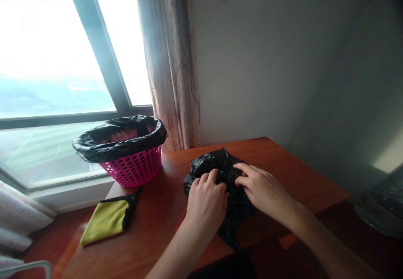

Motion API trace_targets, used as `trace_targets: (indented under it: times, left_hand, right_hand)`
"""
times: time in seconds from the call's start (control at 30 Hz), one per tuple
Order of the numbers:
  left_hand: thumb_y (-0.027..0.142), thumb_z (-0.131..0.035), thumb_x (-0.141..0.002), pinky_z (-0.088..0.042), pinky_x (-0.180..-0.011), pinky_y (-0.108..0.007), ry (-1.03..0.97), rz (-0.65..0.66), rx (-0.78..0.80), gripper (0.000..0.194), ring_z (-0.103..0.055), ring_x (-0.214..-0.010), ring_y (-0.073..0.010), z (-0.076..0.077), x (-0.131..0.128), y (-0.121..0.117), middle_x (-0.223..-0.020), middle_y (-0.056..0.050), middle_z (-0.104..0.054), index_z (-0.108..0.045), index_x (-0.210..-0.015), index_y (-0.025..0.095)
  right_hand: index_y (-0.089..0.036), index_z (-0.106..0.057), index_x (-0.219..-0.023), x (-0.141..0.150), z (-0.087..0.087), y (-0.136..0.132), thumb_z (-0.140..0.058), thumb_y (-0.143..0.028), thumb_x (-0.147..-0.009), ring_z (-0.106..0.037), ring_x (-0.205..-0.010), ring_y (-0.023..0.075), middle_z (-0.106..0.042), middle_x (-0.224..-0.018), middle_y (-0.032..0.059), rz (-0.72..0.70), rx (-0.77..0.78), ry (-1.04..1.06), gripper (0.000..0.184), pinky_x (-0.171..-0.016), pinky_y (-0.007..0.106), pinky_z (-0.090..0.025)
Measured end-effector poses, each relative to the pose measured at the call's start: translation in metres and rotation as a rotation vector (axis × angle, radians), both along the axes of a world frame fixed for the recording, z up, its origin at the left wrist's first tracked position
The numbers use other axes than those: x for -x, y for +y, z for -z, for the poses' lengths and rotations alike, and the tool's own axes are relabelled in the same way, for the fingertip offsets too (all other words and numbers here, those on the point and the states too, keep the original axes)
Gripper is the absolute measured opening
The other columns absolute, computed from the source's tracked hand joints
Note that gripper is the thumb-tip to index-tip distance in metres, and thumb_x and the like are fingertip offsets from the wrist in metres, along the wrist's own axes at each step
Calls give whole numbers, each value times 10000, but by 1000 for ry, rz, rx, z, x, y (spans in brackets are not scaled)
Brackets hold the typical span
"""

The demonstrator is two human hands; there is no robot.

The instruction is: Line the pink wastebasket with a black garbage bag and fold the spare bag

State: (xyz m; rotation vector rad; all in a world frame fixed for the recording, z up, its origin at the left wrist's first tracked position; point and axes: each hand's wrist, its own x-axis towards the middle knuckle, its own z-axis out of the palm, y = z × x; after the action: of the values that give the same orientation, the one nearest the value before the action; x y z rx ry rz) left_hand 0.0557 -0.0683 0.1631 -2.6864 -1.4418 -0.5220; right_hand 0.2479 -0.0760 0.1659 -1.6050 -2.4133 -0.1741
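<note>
- Hard daylight pours through the window (34, 40) at left, its panes glaring nearly white.
- Haze washes over the curtain (170, 61).
- The wall (267, 69) stays dim and grey, with a pale patch at far right.
- Soft sheen on the table (154, 216); faint glints on the bag (206, 163).
- Corners at right sink dark, edges softened and stretched.

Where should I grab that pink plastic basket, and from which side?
I'd take the pink plastic basket by its upper rim, through the black liner folded over it, from the right: the walls flare outward up to it, and the window crowds the left.
</note>
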Motion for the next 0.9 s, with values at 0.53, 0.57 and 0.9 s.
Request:
trace_targets:
  times: [0.53,0.57,0.9]
  left_hand:
    - [295,-715,-808,-480,-845,-437,86,-85,20,158,-606,-1052,-313,21,-4,16,-1117,-129,-652,-746,-942,218]
    - [297,-727,-789,-476,-859,-444,96,-96,19,222,-602,-1069,-317,24,-1,18,-1157,-131,-644,-731,-998,222]
    - [183,-676,-724,-361,-1048,-520,213,-273,86,646,-358,-1406,-373,26,82,51,-1568,-184,-342,-525,-1351,225]
  right_hand:
    - [-184,-686,-1145,-1,18,-4,-495,-54,-845,-598,-1152,283,-582,-1377,118,42,14,-113,378,-976,432,-504]
    - [-183,-650,-1222,-3,20,-4,-514,-48,-818,-588,-1172,294,-550,-1416,128,59,16,-127,447,-975,445,-503]
    - [-194,-410,-1484,-108,38,27,-593,-86,-711,-545,-1265,382,-382,-1552,186,442,198,-186,801,-966,504,-474]
